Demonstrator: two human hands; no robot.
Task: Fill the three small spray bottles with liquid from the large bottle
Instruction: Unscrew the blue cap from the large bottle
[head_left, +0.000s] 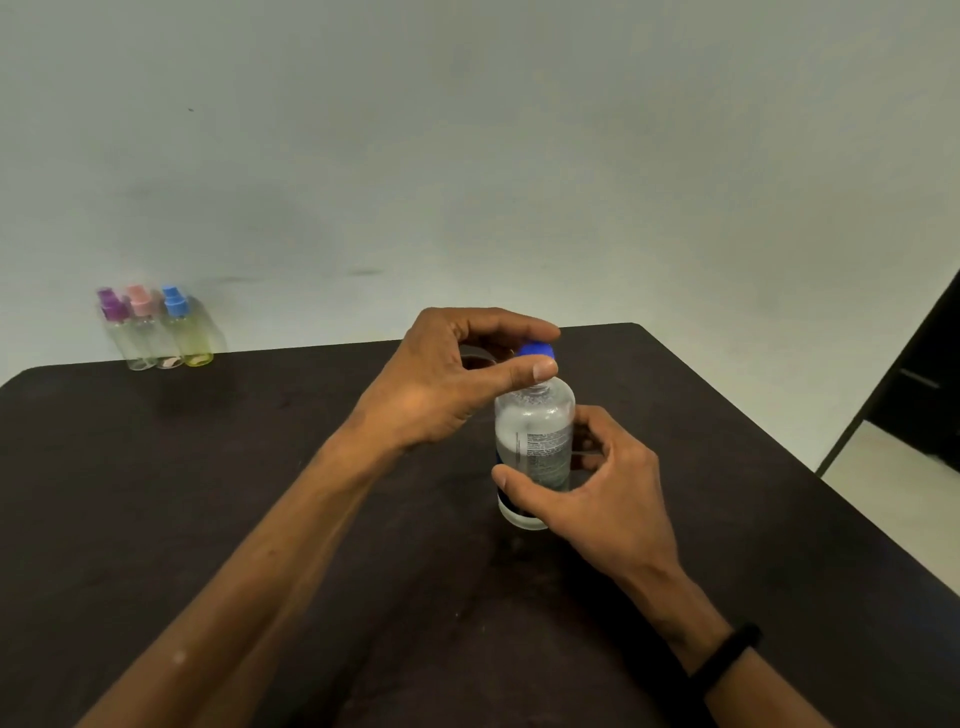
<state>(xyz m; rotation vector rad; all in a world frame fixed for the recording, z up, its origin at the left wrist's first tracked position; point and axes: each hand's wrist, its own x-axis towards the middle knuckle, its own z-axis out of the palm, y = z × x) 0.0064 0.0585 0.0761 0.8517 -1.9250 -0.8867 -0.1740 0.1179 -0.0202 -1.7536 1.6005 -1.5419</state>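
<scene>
Nearest, the right hand (597, 483) wraps the clear plastic large bottle (535, 447) standing on the dark table (260, 493); the left hand (447, 384) pinches its blue screw cap (537, 349) between thumb and fingertips. Three small clear spray bottles (156, 330), still capped, wait well beyond the left fingers. Filling hasn't begun, I'd say.

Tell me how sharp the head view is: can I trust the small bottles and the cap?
Head view: the three small spray bottles are smeared by motion blur; the large bottle and its blue cap are sharper; wide-angle bending curves the table edges; lighting soft, no glare.
</scene>
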